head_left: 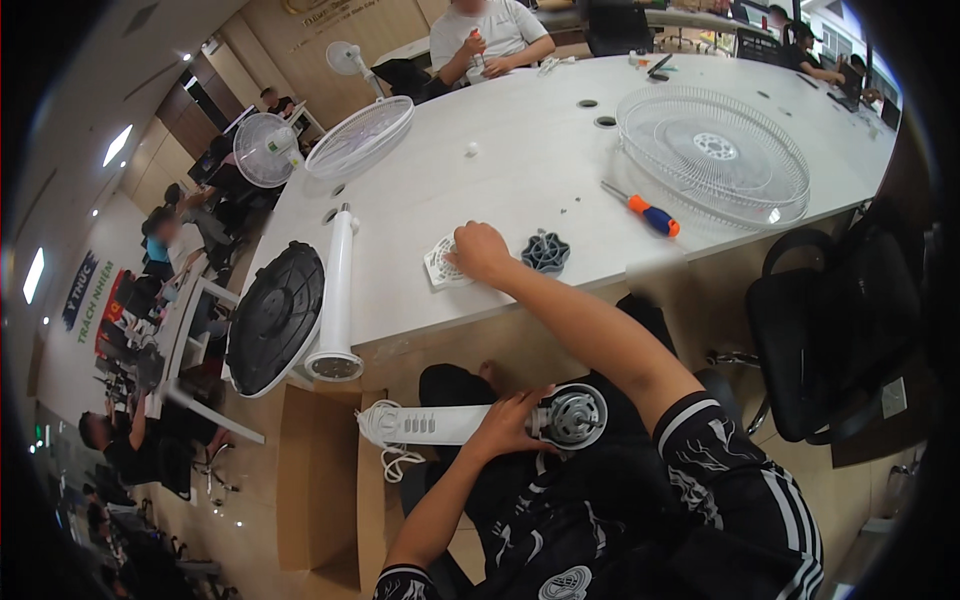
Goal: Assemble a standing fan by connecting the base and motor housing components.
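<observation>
Across my lap lies a white fan body (440,425) with slotted vents, and its bare motor (575,415) shows in the round housing at the right end. My left hand (510,425) is wrapped round it just beside the motor. Stretched over the table edge, my right hand (482,252) has its fingers curled onto a white slotted cover (438,268), which rests on the tabletop. To the right of that hand sits a dark grey lobed knob-like part (546,252). A white coiled cord (380,425) hangs from the body's left end.
On the white table (510,130) lie a blue-and-orange screwdriver (652,214), a round fan grille (715,145) and another grille (360,137). A white pole (337,290) and black round base (277,320) stand left. Below is a cardboard box (318,480); an office chair (830,340) stands right. A person sits opposite.
</observation>
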`<state>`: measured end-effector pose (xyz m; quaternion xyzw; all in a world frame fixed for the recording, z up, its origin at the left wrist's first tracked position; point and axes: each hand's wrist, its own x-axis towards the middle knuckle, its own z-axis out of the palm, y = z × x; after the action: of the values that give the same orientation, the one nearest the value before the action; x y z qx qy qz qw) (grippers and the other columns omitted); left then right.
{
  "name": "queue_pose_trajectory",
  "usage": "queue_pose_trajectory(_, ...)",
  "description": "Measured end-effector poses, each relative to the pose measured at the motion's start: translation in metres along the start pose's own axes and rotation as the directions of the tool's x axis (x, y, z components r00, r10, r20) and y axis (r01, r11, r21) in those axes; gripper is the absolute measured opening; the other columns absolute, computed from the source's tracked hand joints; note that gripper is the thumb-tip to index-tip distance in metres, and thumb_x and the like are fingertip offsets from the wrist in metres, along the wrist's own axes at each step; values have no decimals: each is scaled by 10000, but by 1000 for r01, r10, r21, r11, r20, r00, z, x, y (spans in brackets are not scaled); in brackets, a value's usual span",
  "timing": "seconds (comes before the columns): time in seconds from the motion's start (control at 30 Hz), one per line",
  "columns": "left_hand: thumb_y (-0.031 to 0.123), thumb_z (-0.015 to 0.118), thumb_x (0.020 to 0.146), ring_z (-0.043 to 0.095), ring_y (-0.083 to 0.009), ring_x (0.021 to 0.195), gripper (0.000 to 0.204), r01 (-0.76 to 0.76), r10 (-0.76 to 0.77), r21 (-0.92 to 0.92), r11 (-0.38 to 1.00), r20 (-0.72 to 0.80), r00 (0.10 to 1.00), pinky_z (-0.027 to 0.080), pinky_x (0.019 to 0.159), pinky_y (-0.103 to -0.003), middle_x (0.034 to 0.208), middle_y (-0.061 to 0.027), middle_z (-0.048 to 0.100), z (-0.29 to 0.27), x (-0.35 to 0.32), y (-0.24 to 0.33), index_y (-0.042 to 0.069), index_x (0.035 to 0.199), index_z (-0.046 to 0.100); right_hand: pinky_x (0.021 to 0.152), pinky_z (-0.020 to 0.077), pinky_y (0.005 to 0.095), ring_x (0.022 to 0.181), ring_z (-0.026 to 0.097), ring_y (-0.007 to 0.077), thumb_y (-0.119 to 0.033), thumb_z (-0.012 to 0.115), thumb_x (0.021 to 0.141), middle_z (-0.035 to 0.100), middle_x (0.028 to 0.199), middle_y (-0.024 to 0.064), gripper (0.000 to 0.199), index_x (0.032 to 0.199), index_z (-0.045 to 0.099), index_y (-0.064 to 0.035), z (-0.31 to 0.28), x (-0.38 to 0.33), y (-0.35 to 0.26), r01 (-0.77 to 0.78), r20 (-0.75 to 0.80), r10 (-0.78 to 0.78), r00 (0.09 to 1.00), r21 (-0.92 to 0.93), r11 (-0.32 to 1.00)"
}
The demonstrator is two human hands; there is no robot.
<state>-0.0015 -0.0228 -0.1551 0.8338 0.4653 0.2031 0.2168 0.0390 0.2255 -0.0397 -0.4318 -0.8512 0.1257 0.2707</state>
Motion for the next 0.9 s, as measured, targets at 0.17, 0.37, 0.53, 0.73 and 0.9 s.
queue_pose_trajectory(0.17,462,922,550,620,-350,1151,972,61,-62,-105,993,-10,998,485,1002,-435,1265,-162,632,5,-3,-8,105,1363,527,763,543,429,856,687,303,-334,766,829,680,867,206,378,921,690,24,-33,-16,0,178,-189,-144,971,178,968)
queue_pose_trajectory(0.37,550,891,537,653,-348,1067,920,50,-62,-91,995,-130,990,500,937,-430,1188,-136,672,-4,-8,-19,143,1300,578,513,392,241,554,470,67,-278,799,838,537,607,7,351,765,587,-8,-109,-175,4,-7,0,8,1000,548,837)
queue_pose_trajectory(0.53,590,903,474,702,-344,928,900,109,-135,-158,981,-161,978,546,846,-416,995,-147,726,-5,2,-20,101,1184,645,522,394,208,587,495,25,-170,788,855,575,654,-17,257,807,596,-6,-97,-288,42,-265,188,192,963,558,787)
queue_pose_trajectory(0.73,611,890,476,705,-341,895,915,98,-121,-147,984,-152,981,552,827,-414,979,-147,729,-2,7,-9,111,1210,668,596,462,213,666,578,48,-150,785,857,669,763,29,229,904,626,7,-73,-334,44,-298,70,329,942,629,718)
queue_pose_trajectory(0.9,566,904,467,710,-328,871,897,64,-78,-98,993,-150,986,556,805,-393,994,-145,732,0,15,-3,115,1210,683,601,502,272,634,631,145,-195,832,791,666,736,114,306,884,642,26,-62,-333,39,-257,13,274,962,388,885)
